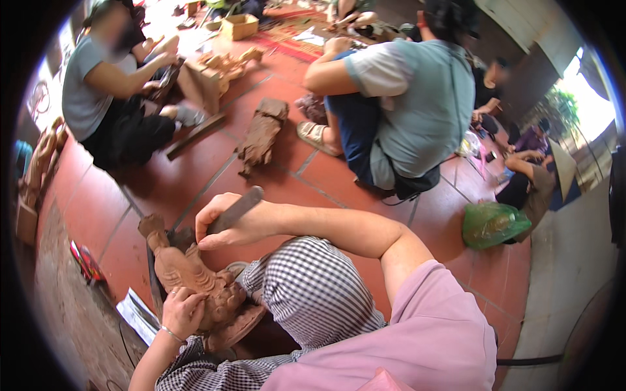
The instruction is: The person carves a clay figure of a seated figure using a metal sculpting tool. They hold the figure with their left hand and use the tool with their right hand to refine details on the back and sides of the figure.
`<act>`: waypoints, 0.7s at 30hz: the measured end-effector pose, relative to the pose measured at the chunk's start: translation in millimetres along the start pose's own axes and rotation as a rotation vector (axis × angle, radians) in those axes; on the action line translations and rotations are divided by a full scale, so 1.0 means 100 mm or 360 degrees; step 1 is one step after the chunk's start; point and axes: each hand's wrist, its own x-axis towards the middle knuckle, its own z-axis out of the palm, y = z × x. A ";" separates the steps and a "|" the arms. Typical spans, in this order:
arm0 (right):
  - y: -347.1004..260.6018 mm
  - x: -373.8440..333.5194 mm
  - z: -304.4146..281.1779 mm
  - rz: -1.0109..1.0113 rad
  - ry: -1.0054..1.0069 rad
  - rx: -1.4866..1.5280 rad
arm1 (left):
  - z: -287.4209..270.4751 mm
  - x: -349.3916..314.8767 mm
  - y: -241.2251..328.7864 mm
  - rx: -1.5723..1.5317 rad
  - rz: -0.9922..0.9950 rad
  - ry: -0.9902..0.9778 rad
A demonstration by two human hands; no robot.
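Observation:
A reddish-brown carved wooden figure (176, 267) lies in front of me, tilted, beside my raised knee under a black-and-white checked cloth (316, 280). My left hand (184, 311) is closed in a pinch against the figure's lower part. Whatever thin thing those fingers may hold is hidden. Above the figure's far side, my right hand (231, 221) is wrapped around a dark flat bar (241, 207), one end of which sticks up past the knuckles. My right forearm reaches across over the covered knee.
A rough block of brown wood (262, 133) stands on the red tiled floor (202, 156) ahead. Co-workers sit at the left (111, 91) and ahead right (417, 111). A green plastic bag (492, 225) lies to the right, papers (138, 316) and a red packet (87, 262) to the left.

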 end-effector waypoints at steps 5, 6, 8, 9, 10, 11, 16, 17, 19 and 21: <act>-0.30 -0.16 -0.50 0.0068 -0.0048 0.0013 | -0.63 0.55 0.26 0.0339 0.0091 -0.0137; -0.36 -0.11 -0.51 0.0144 -0.0104 0.0168 | -0.71 0.63 0.37 0.0338 0.0012 -0.0165; -0.43 -0.01 -0.48 0.0198 -0.0180 0.0355 | -0.90 0.85 0.80 0.0184 0.0072 -0.0059; -0.39 -0.01 -0.46 0.0215 -0.0185 0.0371 | -0.91 1.01 1.09 0.0068 0.0181 -0.0068; -0.32 0.01 -0.40 0.0223 -0.0198 0.0404 | -0.93 1.12 1.35 -0.0041 0.0273 -0.0088; -0.25 0.05 -0.32 0.0176 -0.0176 0.0228 | -0.96 1.19 1.58 -0.0133 0.0350 -0.0106; -0.12 -0.11 0.02 -0.0023 -0.0195 -0.1274 | -1.00 1.19 2.39 -0.0370 0.0975 -0.0285; -0.04 -0.15 0.07 0.0024 -0.0282 -0.1450 | -0.96 1.16 2.54 -0.0468 0.0963 -0.0251; 0.10 -0.20 0.14 0.0100 -0.0526 -0.1490 | -0.95 1.12 2.73 -0.0718 0.0906 -0.0280; 0.21 -0.18 0.15 0.0116 -0.0634 -0.1533 | -1.10 1.11 2.86 -0.0962 0.0918 -0.0424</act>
